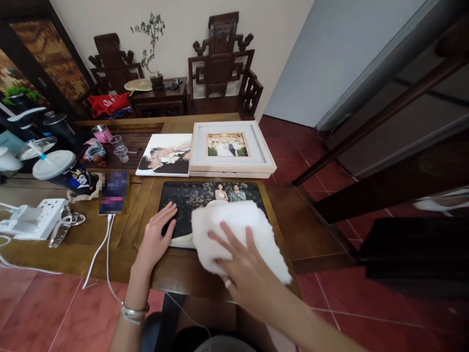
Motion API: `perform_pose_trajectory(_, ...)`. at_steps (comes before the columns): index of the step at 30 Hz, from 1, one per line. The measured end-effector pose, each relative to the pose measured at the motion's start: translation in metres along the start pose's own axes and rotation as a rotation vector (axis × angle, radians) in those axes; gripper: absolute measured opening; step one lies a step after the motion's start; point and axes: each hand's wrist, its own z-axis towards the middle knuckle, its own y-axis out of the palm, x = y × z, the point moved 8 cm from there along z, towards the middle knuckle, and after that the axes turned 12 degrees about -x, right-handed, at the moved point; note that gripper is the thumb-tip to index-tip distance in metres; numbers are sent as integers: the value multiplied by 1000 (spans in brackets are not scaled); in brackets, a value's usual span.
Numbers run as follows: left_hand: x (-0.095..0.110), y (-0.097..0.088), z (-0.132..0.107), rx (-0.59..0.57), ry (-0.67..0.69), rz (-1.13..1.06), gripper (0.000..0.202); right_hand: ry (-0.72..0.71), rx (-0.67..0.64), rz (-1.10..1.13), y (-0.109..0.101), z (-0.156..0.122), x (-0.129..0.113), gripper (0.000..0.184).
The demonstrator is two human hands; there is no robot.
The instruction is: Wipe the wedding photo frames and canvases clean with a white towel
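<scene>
A dark photo panel (194, 195) with a couple printed on it lies flat near the table's front edge. Across its lower right part rests a fluffy white cloth (242, 215), which hides much of the picture and hangs over toward the table edge. Spread fingers of my right hand (242, 264) press down on the cloth from above; a ring shows on one finger. At the panel's left edge, my left hand (159, 232) lies open, fingertips on its border. A bracelet (134, 312) circles the left wrist.
Behind the panel are a white-framed picture (230, 168) and a photo board (164, 154). Left on the table (141, 215) sit a phone (114, 193) with white cables, a hair clip (66, 225), a power strip (47, 215) and a lidded cup (54, 164). Wooden chairs stand beyond.
</scene>
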Motion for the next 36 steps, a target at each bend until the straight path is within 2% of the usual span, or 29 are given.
perform_pose_trajectory(3,0,0,0,1,2,0,33,-47,-119,81,6,-20,-14,43)
perform_pose_trajectory(5,1,-1,0,6,4,1,32,-65,-165,122,0,-19,-13,43)
perform_pose_trajectory(9,3,-1,0,10,9,-2,32,-28,-152,117,-31,15,6,40)
perform_pose_trajectory(13,3,-1,0,8,6,-6,31,145,-115,82,-60,62,34,36)
perform_pose_trajectory(16,3,-2,1,5,3,-5,31,208,-47,63,-70,87,46,35)
perform_pose_trajectory(19,3,-2,1,2,-5,-1,31,195,50,-4,-67,97,48,40)
perform_pose_trajectory(23,3,-1,0,0,-3,-6,31,123,140,-73,-49,84,38,45)
perform_pose_trajectory(30,2,1,0,1,-4,-4,31,-11,71,5,-5,16,-4,45)
perform_pose_trajectory(33,3,0,0,2,-1,-6,31,-65,-12,62,-1,-8,-22,43)
perform_pose_trajectory(36,3,0,0,4,-6,-4,31,-86,-87,117,-11,-9,-25,37)
